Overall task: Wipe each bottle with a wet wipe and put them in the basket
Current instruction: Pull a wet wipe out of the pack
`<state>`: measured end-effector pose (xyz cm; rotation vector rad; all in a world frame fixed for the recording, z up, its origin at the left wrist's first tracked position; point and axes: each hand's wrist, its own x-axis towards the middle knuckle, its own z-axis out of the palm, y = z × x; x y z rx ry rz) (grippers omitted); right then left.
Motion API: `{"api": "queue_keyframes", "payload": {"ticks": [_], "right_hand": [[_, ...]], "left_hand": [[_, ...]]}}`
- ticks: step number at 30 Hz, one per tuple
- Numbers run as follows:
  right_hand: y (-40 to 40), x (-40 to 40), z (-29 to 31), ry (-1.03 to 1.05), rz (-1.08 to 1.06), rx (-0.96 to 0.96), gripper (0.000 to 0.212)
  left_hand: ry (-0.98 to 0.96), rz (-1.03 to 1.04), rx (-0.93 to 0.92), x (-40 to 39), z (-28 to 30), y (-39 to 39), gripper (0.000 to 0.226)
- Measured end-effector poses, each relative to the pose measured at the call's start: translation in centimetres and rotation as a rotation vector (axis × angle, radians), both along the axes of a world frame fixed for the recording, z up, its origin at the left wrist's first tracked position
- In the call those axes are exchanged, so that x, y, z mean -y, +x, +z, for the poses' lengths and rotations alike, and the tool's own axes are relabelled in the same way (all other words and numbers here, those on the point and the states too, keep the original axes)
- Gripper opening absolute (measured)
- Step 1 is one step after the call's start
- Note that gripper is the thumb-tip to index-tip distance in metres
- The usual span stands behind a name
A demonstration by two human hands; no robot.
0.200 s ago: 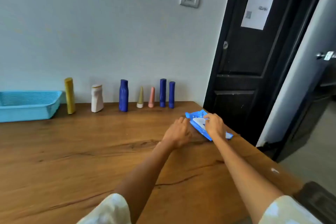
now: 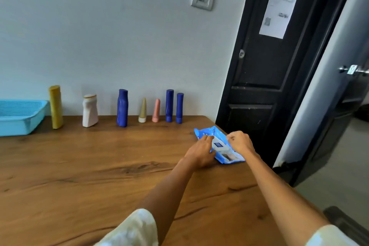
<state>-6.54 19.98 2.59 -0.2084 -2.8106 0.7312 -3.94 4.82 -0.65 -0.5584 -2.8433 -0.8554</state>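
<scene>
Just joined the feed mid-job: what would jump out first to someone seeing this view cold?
Both hands, left hand and right hand, work at a blue wipes pack near the table's right edge. Behind them seven bottles stand in a row along the wall, from the yellow bottle to the blue pair. A light-blue basket sits at far left.

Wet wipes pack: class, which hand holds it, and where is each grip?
Both hands. The left hand holds the wet wipes pack at its near-left edge; the right hand pinches its top by the flap.
</scene>
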Motion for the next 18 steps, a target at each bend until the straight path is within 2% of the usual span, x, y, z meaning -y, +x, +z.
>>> {"api": "queue_keyframes", "payload": {"ticks": [4,7,9,12,15,18], "right_hand": [[-1.8,0.4,-0.2,-0.011,0.057,0.177,0.019],[-2.7,2.1,-0.1,0.028,0.058,0.269,0.032],[-3.2,3.1,-0.1,0.046,0.046,0.299,0.036],[-3.8,4.5,0.0,0.055,0.032,0.334,0.039],[-4.1,5.3,0.1,0.113,0.018,0.359,0.052],[-3.5,5.6,0.9,0.009,0.025,0.395,0.054]], "left_hand": [[-0.104,0.006,0.024,-0.1,-0.7,-1.9,0.035],[-0.207,-0.016,-0.062,0.8,-1.3,-2.6,0.025],[-0.192,-0.017,-0.127,1.5,-1.6,-2.8,0.025],[-0.15,0.044,-0.184,2.5,-1.7,-3.1,0.037],[-0.077,0.068,-0.171,3.2,-1.8,-3.4,0.059],[-0.097,0.084,-0.16,3.5,-2.4,-3.6,0.084]]}}
